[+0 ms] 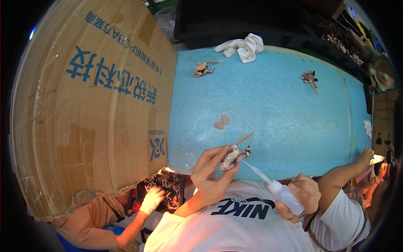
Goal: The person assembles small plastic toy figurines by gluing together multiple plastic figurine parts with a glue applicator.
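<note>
My left hand [210, 172] pinches a small pale figurine [230, 158] with dark-striped parts between thumb and fingers. A thin brown stick [244, 138] juts up from the figurine. In my right hand [305, 194] is a translucent white squeeze bottle [289, 198], tilted so that its long narrow nozzle points at the figurine. The nozzle tip is at the figurine's right side; whether it touches I cannot tell. Beyond my hands, two small tan oval pieces [222, 122] lie on the blue table [277, 113].
A tall cardboard box [96, 109] walls off the left side. Two similar figures, one far left [203, 69] and one far right [310, 79], lie near a crumpled white cloth [243, 47]. Co-workers' arms [344, 170] reach in at right and lower left, beside a dark tray [172, 191].
</note>
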Demonstrator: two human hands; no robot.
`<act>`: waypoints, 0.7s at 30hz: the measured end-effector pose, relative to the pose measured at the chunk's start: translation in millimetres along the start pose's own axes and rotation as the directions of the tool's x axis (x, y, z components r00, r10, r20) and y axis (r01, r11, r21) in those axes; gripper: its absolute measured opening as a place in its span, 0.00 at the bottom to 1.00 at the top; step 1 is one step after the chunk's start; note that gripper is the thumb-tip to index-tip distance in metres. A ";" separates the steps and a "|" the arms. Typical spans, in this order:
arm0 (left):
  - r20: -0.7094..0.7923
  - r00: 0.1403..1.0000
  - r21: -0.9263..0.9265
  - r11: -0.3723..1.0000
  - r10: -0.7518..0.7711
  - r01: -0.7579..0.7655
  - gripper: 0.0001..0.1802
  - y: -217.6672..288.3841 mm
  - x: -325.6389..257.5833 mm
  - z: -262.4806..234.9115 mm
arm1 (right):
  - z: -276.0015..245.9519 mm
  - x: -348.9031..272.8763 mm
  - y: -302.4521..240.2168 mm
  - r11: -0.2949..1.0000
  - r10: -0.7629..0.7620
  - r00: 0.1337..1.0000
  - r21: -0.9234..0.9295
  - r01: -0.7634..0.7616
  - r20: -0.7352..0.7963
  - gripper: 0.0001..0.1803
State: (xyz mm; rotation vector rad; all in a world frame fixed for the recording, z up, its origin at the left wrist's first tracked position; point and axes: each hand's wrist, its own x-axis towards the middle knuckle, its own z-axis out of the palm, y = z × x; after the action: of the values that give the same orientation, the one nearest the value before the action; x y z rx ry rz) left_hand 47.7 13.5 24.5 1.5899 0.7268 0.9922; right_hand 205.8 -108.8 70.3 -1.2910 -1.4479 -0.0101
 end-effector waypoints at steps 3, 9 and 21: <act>0.010 1.000 -0.031 0.999 0.008 -0.008 0.24 0.5 1.8 2.2 | -2.9 3.0 -0.2 0.999 -0.040 0.999 -0.021 0.041 0.022 0.22; 0.011 1.000 -0.041 0.999 -0.003 0.004 0.24 -0.6 -0.7 0.9 | 5.0 0.2 4.0 0.997 -0.081 0.996 -0.005 0.082 0.044 0.22; 0.006 0.999 -0.069 0.997 0.043 -0.043 0.25 -2.4 -0.2 0.3 | 5.8 1.3 1.3 0.998 -0.070 0.996 0.007 0.070 0.052 0.22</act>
State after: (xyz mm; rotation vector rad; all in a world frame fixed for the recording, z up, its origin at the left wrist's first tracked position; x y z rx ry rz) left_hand 47.9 13.8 22.0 1.5543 0.6494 1.0314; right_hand 202.9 -103.7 68.3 -1.2438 -1.5360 -0.0191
